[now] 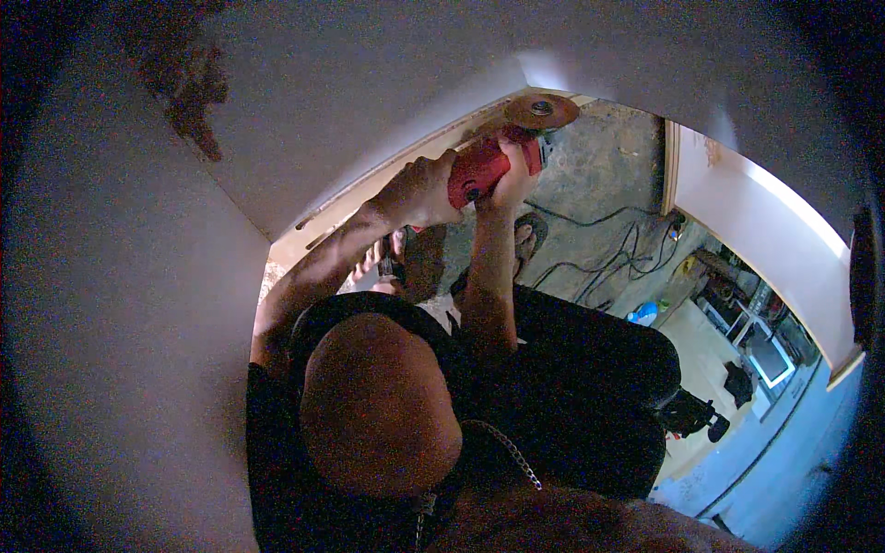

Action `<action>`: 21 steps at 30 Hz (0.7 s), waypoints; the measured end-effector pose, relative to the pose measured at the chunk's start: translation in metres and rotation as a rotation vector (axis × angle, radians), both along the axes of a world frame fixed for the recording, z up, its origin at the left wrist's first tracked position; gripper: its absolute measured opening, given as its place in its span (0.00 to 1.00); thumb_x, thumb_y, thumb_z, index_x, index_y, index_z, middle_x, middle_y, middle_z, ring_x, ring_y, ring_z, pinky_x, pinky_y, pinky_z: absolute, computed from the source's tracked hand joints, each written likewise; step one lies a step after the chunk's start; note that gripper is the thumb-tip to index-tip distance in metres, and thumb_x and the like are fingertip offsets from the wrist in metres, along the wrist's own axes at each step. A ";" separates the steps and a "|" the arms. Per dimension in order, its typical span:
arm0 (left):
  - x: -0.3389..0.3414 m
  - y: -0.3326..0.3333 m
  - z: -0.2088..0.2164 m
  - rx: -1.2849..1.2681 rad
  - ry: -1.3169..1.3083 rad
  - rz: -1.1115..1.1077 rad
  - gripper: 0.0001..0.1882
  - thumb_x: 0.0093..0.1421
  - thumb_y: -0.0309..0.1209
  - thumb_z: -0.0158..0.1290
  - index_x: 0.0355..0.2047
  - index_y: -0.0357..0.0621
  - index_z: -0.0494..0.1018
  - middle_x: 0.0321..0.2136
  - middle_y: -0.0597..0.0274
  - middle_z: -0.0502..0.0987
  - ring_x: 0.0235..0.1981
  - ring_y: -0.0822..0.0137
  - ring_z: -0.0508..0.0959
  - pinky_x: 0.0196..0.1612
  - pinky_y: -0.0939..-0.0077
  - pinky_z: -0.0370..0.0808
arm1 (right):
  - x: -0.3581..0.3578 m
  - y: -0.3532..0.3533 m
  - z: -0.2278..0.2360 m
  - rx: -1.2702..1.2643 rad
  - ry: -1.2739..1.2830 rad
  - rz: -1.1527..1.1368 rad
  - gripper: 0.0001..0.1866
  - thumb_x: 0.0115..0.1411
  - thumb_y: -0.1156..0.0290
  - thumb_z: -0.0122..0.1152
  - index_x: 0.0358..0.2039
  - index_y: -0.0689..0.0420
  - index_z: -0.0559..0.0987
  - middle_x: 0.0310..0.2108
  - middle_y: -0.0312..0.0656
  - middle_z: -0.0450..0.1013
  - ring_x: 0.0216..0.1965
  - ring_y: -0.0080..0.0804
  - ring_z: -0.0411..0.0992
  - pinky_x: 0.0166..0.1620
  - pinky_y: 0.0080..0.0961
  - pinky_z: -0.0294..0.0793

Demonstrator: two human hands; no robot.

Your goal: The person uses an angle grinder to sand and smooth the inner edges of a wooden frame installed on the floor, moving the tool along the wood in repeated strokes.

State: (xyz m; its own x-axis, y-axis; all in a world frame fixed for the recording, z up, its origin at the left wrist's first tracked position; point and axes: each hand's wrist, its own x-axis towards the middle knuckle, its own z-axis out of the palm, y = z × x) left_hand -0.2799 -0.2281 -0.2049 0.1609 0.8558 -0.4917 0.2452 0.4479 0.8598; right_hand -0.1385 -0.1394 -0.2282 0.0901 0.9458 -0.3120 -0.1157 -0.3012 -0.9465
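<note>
A red angle grinder (479, 170) is held out in front of me in both hands. My left hand (429, 189) is closed round the rear of its body. Nearer the head, my right hand (513, 175) is wrapped round the tool, thumb along its top. The brownish round disc (542, 111) sits at the far end, beside the edge of a pale panel (406, 166). I cannot tell whether the disc touches that edge or is spinning.
Large pale boards (138, 304) close in at the left and above. Dark cables (627, 253) trail over the stained floor (599, 166). At right stand a white panel (756, 203), a blue and white item (645, 313) and a white-framed object (767, 355). A sandalled foot (525, 238) is below the grinder.
</note>
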 end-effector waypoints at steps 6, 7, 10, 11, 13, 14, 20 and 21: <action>0.005 -0.005 -0.012 0.075 -0.014 0.054 0.44 0.46 0.43 0.70 0.59 0.39 0.64 0.30 0.48 0.83 0.17 0.58 0.82 0.27 0.62 0.84 | -0.007 -0.001 0.012 0.008 0.070 0.054 0.19 0.53 0.77 0.60 0.47 0.62 0.77 0.41 0.42 0.77 0.40 0.37 0.77 0.45 0.34 0.79; 0.005 -0.005 -0.012 0.071 -0.027 0.063 0.45 0.46 0.43 0.70 0.60 0.39 0.63 0.30 0.48 0.83 0.18 0.58 0.82 0.27 0.62 0.84 | -0.007 -0.001 0.007 0.003 0.040 -0.002 0.18 0.53 0.77 0.60 0.47 0.62 0.77 0.41 0.42 0.77 0.40 0.37 0.77 0.45 0.33 0.79; 0.006 -0.004 -0.013 0.041 -0.001 0.050 0.46 0.46 0.42 0.69 0.63 0.39 0.62 0.30 0.48 0.83 0.17 0.58 0.82 0.27 0.62 0.84 | -0.007 -0.001 -0.007 -0.012 -0.026 -0.101 0.18 0.53 0.76 0.60 0.46 0.62 0.77 0.41 0.41 0.77 0.39 0.36 0.77 0.44 0.32 0.78; 0.005 -0.005 -0.013 0.079 -0.010 0.064 0.47 0.46 0.42 0.69 0.63 0.40 0.61 0.30 0.48 0.83 0.17 0.58 0.82 0.27 0.62 0.84 | -0.004 -0.002 -0.008 -0.015 -0.033 -0.089 0.18 0.53 0.76 0.60 0.46 0.62 0.77 0.40 0.41 0.77 0.39 0.36 0.76 0.44 0.32 0.78; 0.001 -0.004 -0.006 0.153 -0.040 0.090 0.47 0.46 0.41 0.70 0.64 0.40 0.61 0.30 0.47 0.83 0.17 0.58 0.82 0.26 0.62 0.84 | -0.001 -0.003 -0.010 -0.025 -0.059 -0.074 0.17 0.53 0.76 0.60 0.45 0.61 0.78 0.40 0.41 0.77 0.39 0.35 0.76 0.44 0.32 0.78; 0.000 -0.002 -0.001 0.113 -0.054 0.073 0.46 0.44 0.39 0.69 0.62 0.38 0.61 0.32 0.44 0.82 0.23 0.52 0.82 0.32 0.58 0.83 | 0.004 -0.002 -0.010 -0.025 -0.078 -0.069 0.17 0.53 0.76 0.60 0.45 0.61 0.78 0.40 0.41 0.77 0.39 0.35 0.76 0.44 0.31 0.78; 0.004 -0.004 -0.013 0.087 0.023 0.048 0.46 0.41 0.37 0.69 0.60 0.35 0.62 0.35 0.38 0.82 0.34 0.43 0.84 0.42 0.51 0.82 | -0.007 -0.004 -0.005 0.038 -0.010 -0.018 0.17 0.52 0.75 0.61 0.44 0.60 0.78 0.39 0.40 0.77 0.39 0.34 0.76 0.45 0.31 0.77; 0.010 -0.009 -0.028 0.138 0.077 0.063 0.48 0.42 0.41 0.70 0.61 0.36 0.61 0.34 0.41 0.82 0.31 0.45 0.84 0.40 0.53 0.83 | -0.009 -0.004 -0.004 0.052 -0.002 -0.011 0.17 0.52 0.75 0.61 0.44 0.60 0.78 0.39 0.39 0.77 0.38 0.34 0.76 0.45 0.31 0.77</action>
State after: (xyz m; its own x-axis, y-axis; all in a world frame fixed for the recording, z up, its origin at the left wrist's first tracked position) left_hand -0.2698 -0.2375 -0.2327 0.0712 0.9234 -0.3771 0.2877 0.3430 0.8942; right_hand -0.1478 -0.1433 -0.2324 0.1014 0.9597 -0.2621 -0.1173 -0.2501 -0.9611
